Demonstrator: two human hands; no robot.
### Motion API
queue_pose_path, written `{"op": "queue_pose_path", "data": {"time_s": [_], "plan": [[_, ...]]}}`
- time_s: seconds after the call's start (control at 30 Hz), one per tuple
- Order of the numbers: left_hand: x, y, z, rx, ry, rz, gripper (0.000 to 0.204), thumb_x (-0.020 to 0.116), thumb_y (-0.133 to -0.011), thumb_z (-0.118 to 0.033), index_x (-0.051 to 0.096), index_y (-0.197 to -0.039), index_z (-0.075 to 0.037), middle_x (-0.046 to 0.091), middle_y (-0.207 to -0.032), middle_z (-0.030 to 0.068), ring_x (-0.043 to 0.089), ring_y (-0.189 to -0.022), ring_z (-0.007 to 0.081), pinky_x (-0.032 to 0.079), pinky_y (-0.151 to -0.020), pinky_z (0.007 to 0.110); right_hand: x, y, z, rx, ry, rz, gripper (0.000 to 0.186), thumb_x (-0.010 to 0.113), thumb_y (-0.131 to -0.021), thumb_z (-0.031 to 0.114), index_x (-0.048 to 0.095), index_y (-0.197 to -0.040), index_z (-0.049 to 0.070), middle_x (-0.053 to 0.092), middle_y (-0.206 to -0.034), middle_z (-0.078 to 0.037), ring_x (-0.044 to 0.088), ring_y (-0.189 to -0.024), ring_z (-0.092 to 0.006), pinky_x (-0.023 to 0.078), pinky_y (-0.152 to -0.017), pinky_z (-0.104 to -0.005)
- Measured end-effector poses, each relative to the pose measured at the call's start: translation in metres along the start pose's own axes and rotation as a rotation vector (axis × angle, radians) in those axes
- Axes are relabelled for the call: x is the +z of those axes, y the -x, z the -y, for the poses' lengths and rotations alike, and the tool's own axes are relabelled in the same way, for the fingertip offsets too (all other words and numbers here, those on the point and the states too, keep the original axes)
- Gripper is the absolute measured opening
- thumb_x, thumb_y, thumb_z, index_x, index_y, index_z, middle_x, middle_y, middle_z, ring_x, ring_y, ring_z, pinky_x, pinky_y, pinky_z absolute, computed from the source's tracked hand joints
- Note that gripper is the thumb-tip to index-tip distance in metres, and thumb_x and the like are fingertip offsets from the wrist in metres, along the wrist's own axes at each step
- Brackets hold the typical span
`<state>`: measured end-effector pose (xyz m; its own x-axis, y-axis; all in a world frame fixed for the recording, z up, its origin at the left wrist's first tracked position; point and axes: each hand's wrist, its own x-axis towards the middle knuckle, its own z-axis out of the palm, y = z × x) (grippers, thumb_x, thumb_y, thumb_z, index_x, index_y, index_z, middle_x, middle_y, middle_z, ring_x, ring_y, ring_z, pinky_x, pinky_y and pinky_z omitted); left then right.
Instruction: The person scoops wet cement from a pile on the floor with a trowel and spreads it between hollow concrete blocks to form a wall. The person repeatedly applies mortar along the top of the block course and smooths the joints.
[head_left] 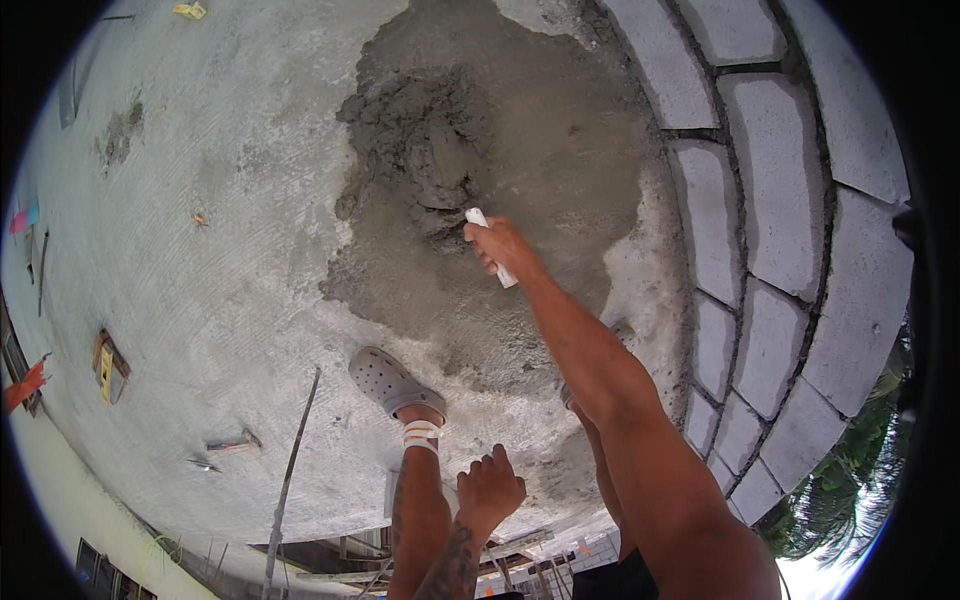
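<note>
Head view, right hand: fingers wrapped firmly around a white handle point(506, 276); the right hand point(499, 246) is over the near edge of the wet mortar heap point(425, 130).
Head view, left hand: the left hand point(490, 485) is near, beside the left leg, fingers loosely bent; nothing shows in it, though the palm is hidden.
Mortar: rough and piled at the far middle, on a smoother wet patch across the concrete floor point(240, 250); the block wall point(770, 180) is to the right.
Tool end: no blade can be made out.
Step in hand: seemingly working the wet mortar with the handled tool.
Next move calls for: probably a steady grip and wrist, with the grey clog point(385, 378) clear of the mortar.
</note>
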<state>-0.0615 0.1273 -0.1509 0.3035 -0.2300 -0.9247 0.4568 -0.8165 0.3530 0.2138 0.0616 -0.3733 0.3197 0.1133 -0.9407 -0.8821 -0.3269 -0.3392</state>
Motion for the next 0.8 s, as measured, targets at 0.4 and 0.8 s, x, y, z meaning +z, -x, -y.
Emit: {"op": "queue_pose_path", "data": {"time_s": [0.4, 0.8], "plan": [[0.045, -0.013, 0.003, -0.163, -0.032, 0.141, 0.065, 0.056, -0.082, -0.030, 0.040, -0.137, 0.003, 0.064, -0.115, 0.0326, 0.062, -0.110, 0.0465, 0.048, -0.097, 0.052, -0.093, 0.207, -0.006, -0.288, 0.165, 0.227, 0.024, 0.061, -0.085, 0.026, 0.057, -0.083, 0.003, 0.050, -0.059, -0.004, 0.048, -0.049, -0.0145, 0.040, -0.045, -0.0354], [0.052, 0.020, -0.052, 0.039, 0.057, 0.165, 0.073, 0.058, -0.085, -0.032, 0.040, -0.143, 0.009, 0.065, -0.116, 0.0247, 0.064, -0.109, 0.0317, 0.049, -0.090, 0.036, -0.411, 0.632, 0.033, -0.093, 0.427, -0.343, 0.023, 0.059, -0.083, 0.023, 0.057, -0.088, 0.000, 0.056, -0.062, -0.010, 0.056, -0.049, -0.0213, 0.046, -0.048, -0.0351]]}}
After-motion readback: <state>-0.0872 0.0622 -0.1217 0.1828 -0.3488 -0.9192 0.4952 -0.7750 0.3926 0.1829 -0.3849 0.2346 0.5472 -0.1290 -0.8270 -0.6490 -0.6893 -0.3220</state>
